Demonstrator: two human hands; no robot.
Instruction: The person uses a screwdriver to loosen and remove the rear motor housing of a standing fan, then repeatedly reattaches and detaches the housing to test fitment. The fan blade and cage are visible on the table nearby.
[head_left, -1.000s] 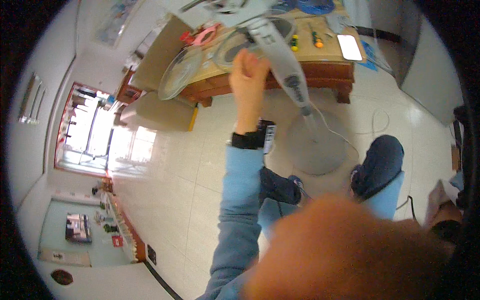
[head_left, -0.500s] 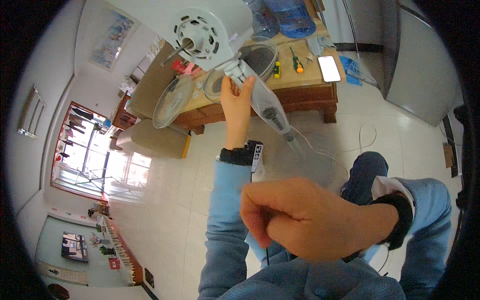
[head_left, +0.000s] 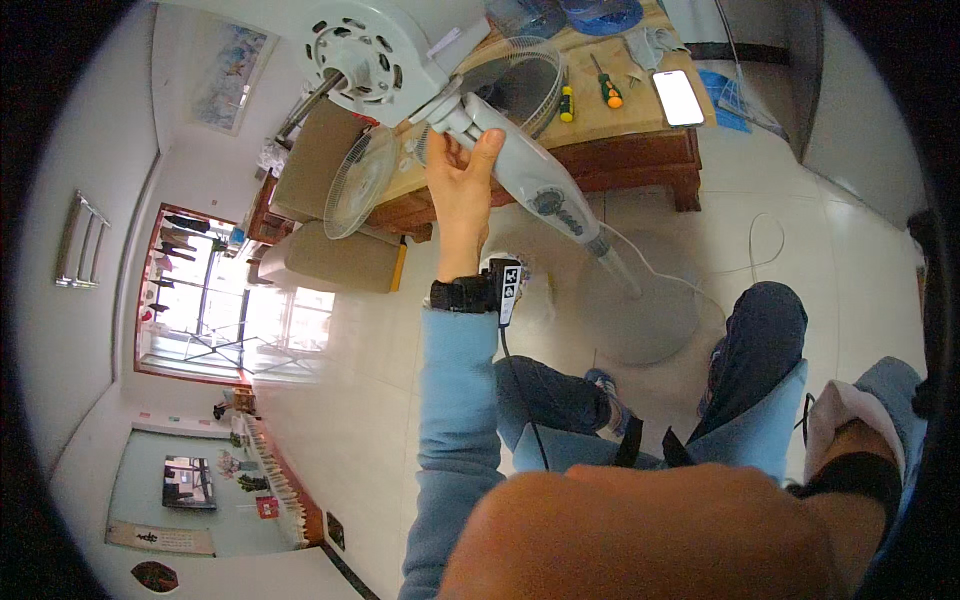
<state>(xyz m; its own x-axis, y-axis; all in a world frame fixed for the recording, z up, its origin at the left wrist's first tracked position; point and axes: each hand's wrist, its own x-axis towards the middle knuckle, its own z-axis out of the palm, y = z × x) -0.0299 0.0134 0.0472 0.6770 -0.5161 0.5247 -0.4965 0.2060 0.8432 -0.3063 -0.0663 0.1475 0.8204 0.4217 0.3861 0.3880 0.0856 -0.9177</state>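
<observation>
A white electric fan (head_left: 400, 75) without its blades leans diagonally from the upper left. Its motor housing has round vents, and a bare metal shaft (head_left: 315, 105) sticks out of it. My left hand (head_left: 462, 180) grips the fan's neck just below the motor, thumb on one side and fingers behind. Further down the stand is a control panel with a knob (head_left: 555, 208). Large and blurred at the bottom, my right hand (head_left: 640, 535) is very near the camera; its back shows, bent at the knuckles, while its fingers are hidden.
On the wooden table (head_left: 630, 160) lie a wire fan guard (head_left: 520, 85), a screwdriver (head_left: 607, 82), a small yellow-and-black tool (head_left: 567, 104) and a lit phone (head_left: 678, 98). Another guard (head_left: 360, 180) leans by the table's left end. The round fan base (head_left: 645, 310) and a white cord (head_left: 650, 262) are on the floor.
My right hand has moved down and closer to the camera, its fingers passing out of sight. The fan head appears further up and left, with my left hand still on its neck.
</observation>
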